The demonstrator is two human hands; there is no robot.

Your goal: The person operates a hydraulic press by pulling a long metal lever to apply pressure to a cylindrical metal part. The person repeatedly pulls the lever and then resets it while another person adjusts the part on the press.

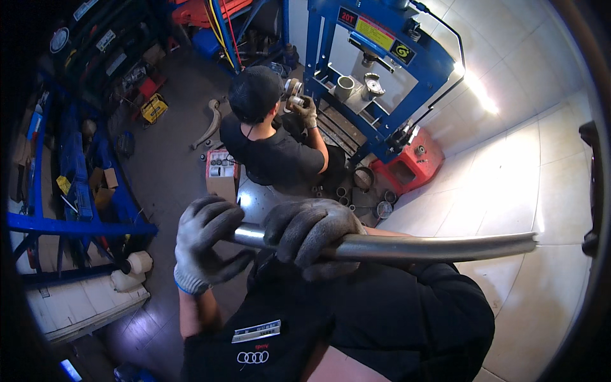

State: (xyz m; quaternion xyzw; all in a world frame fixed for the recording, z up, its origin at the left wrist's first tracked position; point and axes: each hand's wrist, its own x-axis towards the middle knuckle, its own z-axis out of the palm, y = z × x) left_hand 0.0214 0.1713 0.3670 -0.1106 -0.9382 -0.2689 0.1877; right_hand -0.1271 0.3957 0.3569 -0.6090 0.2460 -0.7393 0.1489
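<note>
A long silver metal tube (439, 247) lies crosswise in front of my chest, bending slightly toward its right end. Around it near the left part wraps my right hand (312, 232), in a grey-coated glove. My left hand (207, 239), gloved in white and grey, curls its fingers over the tube's left end, with the thumb apart below. Those fingers hide the tip of that end. Beyond the tube, a crouching co-worker (273, 140) in a black cap and shirt holds a round metal part (294, 92) in a gloved hand.
A blue shop press (382, 70) stands ahead, with metal cylinders (345, 88) on its bed. Beside it sits a red box (410, 162); several rings lie on the floor. A control arm (208, 127) and a case of sockets (221, 167) lie left of the co-worker. Blue shelving (83, 226) lines the left; a tiled wall (503, 165), the right.
</note>
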